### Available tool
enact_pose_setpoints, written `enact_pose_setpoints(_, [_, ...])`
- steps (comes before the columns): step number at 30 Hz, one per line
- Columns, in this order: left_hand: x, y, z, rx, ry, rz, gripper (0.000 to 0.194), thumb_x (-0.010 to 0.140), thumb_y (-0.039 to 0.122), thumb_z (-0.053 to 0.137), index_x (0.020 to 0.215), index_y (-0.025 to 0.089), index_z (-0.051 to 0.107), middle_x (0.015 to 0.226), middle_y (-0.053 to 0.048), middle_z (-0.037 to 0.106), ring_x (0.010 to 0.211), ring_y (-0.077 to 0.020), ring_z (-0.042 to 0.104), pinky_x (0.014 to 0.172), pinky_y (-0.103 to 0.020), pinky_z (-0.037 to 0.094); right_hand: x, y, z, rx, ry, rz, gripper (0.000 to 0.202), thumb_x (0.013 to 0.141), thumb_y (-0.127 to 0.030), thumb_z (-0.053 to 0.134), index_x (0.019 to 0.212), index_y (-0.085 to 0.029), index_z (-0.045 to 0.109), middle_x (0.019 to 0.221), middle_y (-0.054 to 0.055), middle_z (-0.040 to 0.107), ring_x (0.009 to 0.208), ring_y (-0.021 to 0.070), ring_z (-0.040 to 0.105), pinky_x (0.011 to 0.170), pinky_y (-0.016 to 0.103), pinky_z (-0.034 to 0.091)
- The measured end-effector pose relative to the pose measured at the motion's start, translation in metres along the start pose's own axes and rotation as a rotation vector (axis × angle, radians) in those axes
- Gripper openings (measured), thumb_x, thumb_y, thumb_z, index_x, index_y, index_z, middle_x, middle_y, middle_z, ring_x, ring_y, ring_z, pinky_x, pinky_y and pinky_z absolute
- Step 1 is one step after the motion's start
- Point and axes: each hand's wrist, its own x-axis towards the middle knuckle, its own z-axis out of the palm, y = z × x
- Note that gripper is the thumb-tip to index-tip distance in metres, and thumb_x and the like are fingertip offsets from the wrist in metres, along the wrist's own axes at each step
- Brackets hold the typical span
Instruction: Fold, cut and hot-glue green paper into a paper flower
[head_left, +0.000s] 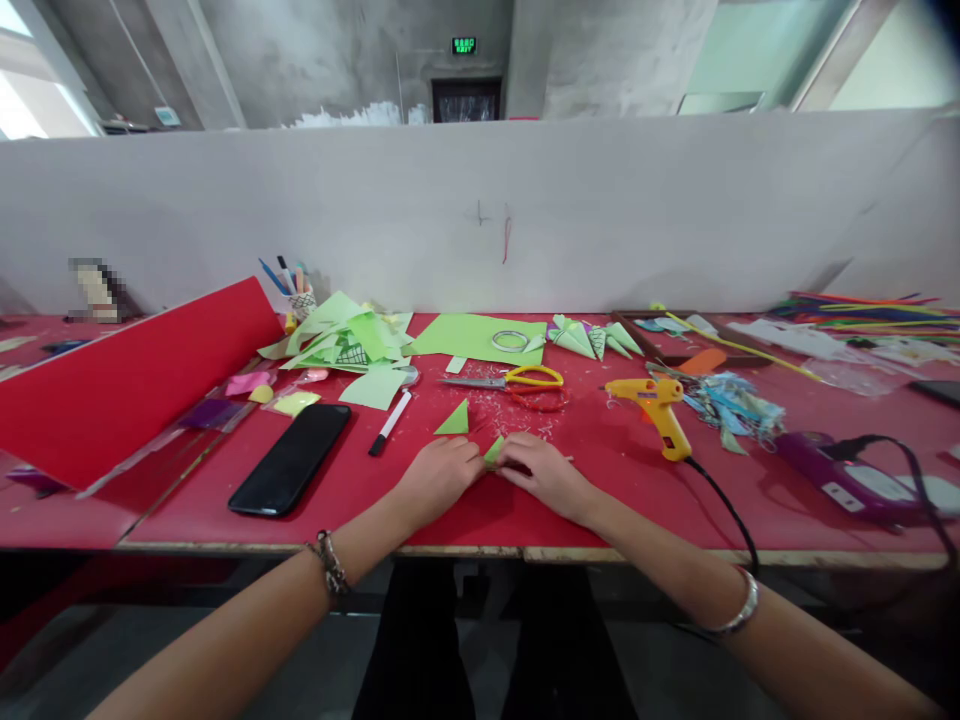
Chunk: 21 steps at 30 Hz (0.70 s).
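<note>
Between my hands, just above the red table top, is a small piece of green paper. My left hand has its fingers closed at the paper's left edge. From the other side my right hand pinches it between thumb and fingers. A green paper triangle lies flat just beyond my left hand. Farther back rest yellow-handled scissors, with paper scraps scattered around them. The fingers hide part of the held paper, so its full shape does not show.
A yellow hot glue gun with a black cord lies right of my hands. A black phone and a marker are on the left. Green paper sheets, folded green cones and a purple power strip lie farther out.
</note>
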Motion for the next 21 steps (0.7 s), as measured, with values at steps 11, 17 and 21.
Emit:
enact_pose_setpoints(11, [-0.002, -0.001, 0.004, -0.016, 0.012, 0.007, 0.019, 0.086, 0.022, 0.037, 0.086, 0.015, 0.055, 0.077, -0.004, 0.055, 0.076, -0.0155, 0.052, 0.065, -0.027, 0.043, 0.003, 0.001, 0.002, -0.052, -0.034, -0.001, 0.009, 0.08, -0.012, 0.045, 0.081, -0.013, 0.054, 0.082, 0.007, 0.054, 0.079, 0.0152, 0.048, 0.076, 0.03, 0.042])
enact_pose_setpoints(17, [0.002, 0.01, -0.001, -0.031, -0.059, -0.075, 0.019, 0.086, 0.02, 0.037, 0.086, 0.014, 0.055, 0.077, -0.004, 0.054, 0.072, -0.0146, 0.052, 0.062, -0.026, 0.043, -0.001, 0.0, -0.001, 0.044, 0.008, 0.046, 0.008, 0.078, -0.014, 0.049, 0.072, -0.015, 0.055, 0.074, 0.004, 0.053, 0.073, 0.0139, 0.049, 0.069, 0.027, 0.042])
enact_pose_setpoints(21, [0.007, 0.008, -0.002, -0.118, -0.057, -0.091, 0.022, 0.086, 0.022, 0.038, 0.08, 0.012, 0.057, 0.076, -0.005, 0.056, 0.074, -0.0144, 0.053, 0.065, -0.025, 0.042, -0.002, -0.003, -0.001, 0.032, 0.05, 0.068, 0.012, 0.079, -0.016, 0.049, 0.07, -0.015, 0.056, 0.073, 0.004, 0.054, 0.073, 0.0144, 0.049, 0.069, 0.028, 0.041])
